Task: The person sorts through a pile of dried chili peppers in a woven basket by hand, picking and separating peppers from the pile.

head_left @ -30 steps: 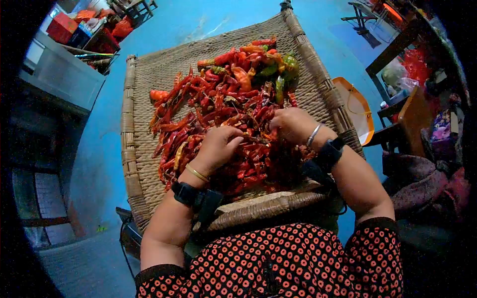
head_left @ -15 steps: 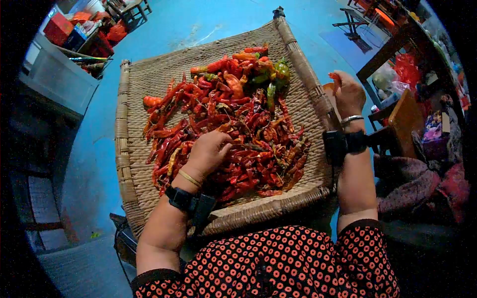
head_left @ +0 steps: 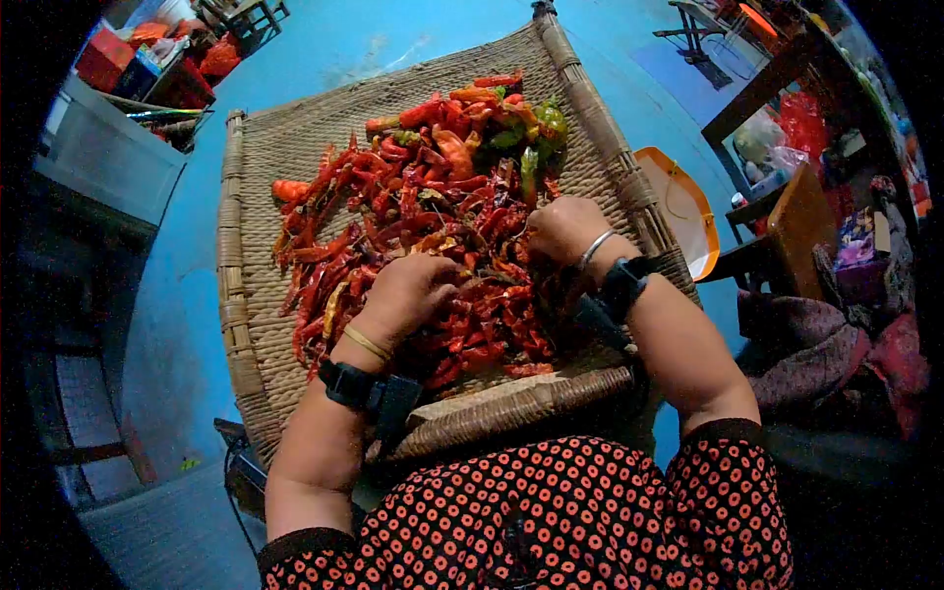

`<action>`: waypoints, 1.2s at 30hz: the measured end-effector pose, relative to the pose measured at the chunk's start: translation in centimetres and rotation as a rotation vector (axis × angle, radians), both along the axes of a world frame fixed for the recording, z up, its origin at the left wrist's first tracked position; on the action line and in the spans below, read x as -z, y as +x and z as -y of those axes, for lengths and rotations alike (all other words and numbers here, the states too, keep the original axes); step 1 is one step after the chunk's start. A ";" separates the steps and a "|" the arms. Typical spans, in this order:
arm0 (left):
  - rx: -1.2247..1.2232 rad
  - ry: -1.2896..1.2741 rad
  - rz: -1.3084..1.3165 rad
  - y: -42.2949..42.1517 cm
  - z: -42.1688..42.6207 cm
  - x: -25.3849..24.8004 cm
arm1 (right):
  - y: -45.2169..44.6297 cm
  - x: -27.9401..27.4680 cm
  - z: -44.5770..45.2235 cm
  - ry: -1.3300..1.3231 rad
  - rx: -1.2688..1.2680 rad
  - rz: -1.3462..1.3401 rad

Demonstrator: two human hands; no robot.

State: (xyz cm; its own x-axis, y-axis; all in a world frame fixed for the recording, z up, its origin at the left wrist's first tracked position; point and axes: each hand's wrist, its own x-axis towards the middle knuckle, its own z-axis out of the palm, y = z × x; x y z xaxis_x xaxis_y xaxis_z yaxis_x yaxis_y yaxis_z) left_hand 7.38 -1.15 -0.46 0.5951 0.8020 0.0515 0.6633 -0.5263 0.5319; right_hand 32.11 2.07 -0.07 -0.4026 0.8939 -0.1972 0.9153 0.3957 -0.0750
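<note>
Red dried chilli peppers (head_left: 433, 197), with some orange and green ones at the top right, lie spread over a woven basket tray (head_left: 270, 147). My left hand (head_left: 405, 295) rests on the lower middle of the pile, its fingers bent and close together; what they hold, if anything, is hidden. Over the right side of the pile is my right hand (head_left: 567, 231), its fingers curled down among the peppers. Its fingertips are hidden, and I cannot make out anything in them.
An orange-rimmed pale basin (head_left: 678, 211) is on the blue floor (head_left: 393, 49), just beyond the tray's right edge. Wooden furniture (head_left: 801, 231) and bags stand at the right. Boxes (head_left: 103, 59) and red bags are at the top left.
Half a second ago my right hand was raised beyond the tray's right rim with a red pepper; now it is back at the pile, that pepper no longer seen. My left hand stays at the pile.
</note>
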 end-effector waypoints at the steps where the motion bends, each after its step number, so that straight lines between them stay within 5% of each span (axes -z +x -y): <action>1: 0.009 -0.021 0.025 -0.2 -0.1 0.5 | -0.4 -0.1 0.1 0.000 0.000 0.003; 21: 0.104 -0.109 -0.076 -0.2 -0.4 0.5 | -0.8 0.0 0.6 -0.275 0.055 0.144; 25: 0.108 -0.065 -0.078 0.0 -0.1 0.2 | 0.5 -0.4 0.4 -0.250 0.013 -0.001; 29: 0.101 -0.019 -0.029 -0.2 0.0 0.7 | 2.8 -1.1 -0.2 -0.152 -0.071 -0.365; 32: 0.100 -0.062 -0.032 0.0 0.1 0.2 | 3.5 -3.0 -0.1 -0.397 0.122 -0.845; 36: 0.110 -0.038 0.008 -0.1 0.0 0.6 | 4.7 -3.9 -0.3 -0.183 0.107 -0.914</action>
